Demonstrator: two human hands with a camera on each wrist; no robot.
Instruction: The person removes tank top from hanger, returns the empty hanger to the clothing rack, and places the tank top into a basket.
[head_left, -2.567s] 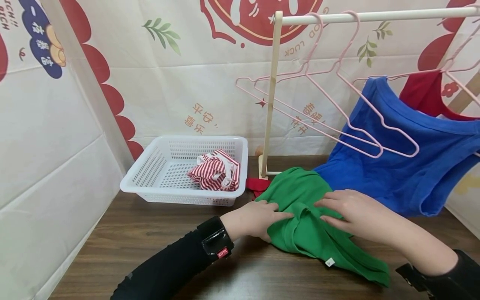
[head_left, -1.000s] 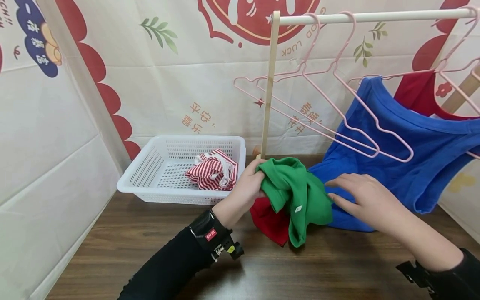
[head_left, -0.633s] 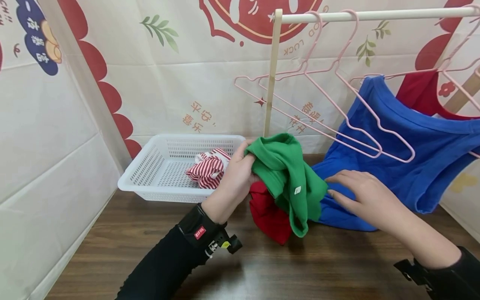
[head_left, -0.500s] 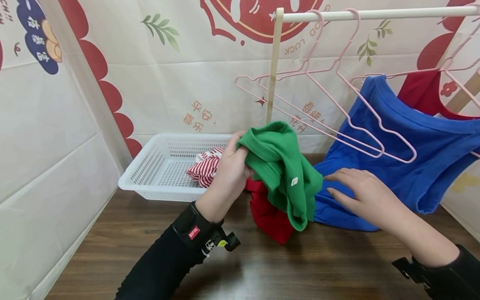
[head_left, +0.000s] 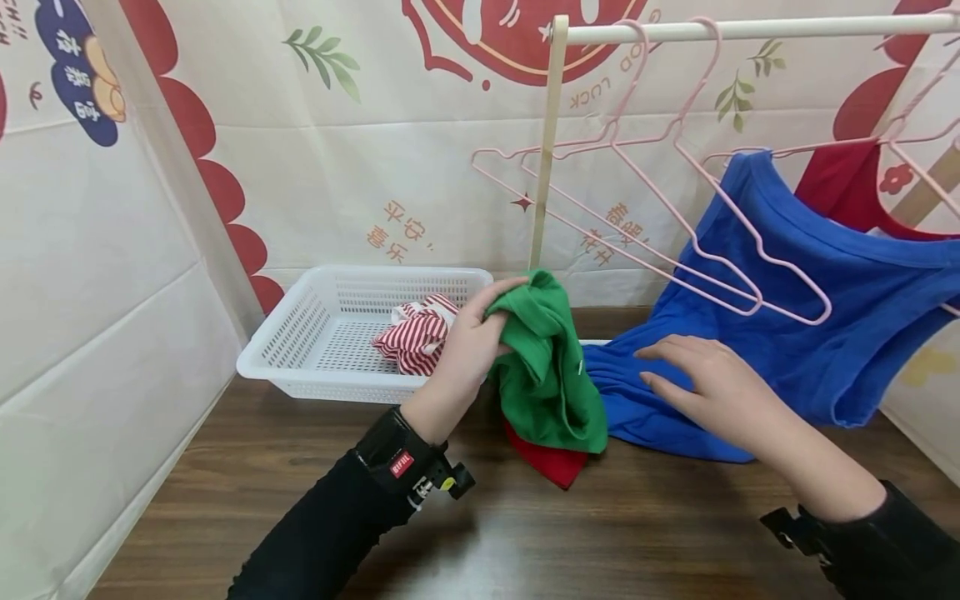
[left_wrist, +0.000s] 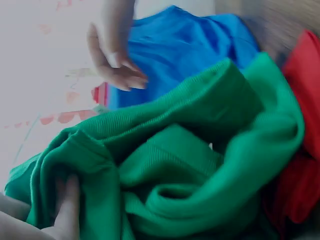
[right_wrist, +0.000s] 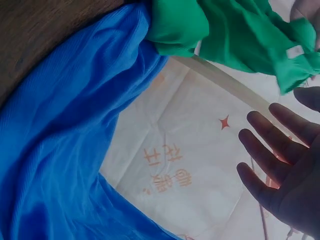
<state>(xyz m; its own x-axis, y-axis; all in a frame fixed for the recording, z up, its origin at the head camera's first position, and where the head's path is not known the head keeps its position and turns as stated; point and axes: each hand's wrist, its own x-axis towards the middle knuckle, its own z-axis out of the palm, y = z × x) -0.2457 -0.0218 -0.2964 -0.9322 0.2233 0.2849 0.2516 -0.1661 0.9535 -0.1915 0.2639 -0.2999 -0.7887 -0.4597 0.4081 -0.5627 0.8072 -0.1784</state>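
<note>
The left hand (head_left: 463, 346) pinches a bunched-up green cloth (head_left: 551, 383), which hangs over a red cloth (head_left: 557, 465) on the bench (head_left: 540, 542), near the white basket (head_left: 330, 388). The right hand (head_left: 708, 383) is spread out loosely and holds nothing, close to the big blue shirt (head_left: 810, 292).

In the head view, folds of the green cloth (head_left: 551, 383) cover part of the left hand (head_left: 468, 337), most of the red cloth (head_left: 553, 463) at centre and the foot of the rack post (head_left: 550, 167). The left hand hides one side of the striped cloth (head_left: 414, 340). The blue top (head_left: 780, 283) and rail (head_left: 787, 31) run off the right edge. In the right wrist view, the right edge crops the right hand (right_wrist: 295, 172); any print on the white label (right_wrist: 295, 51) is unreadable.
</note>
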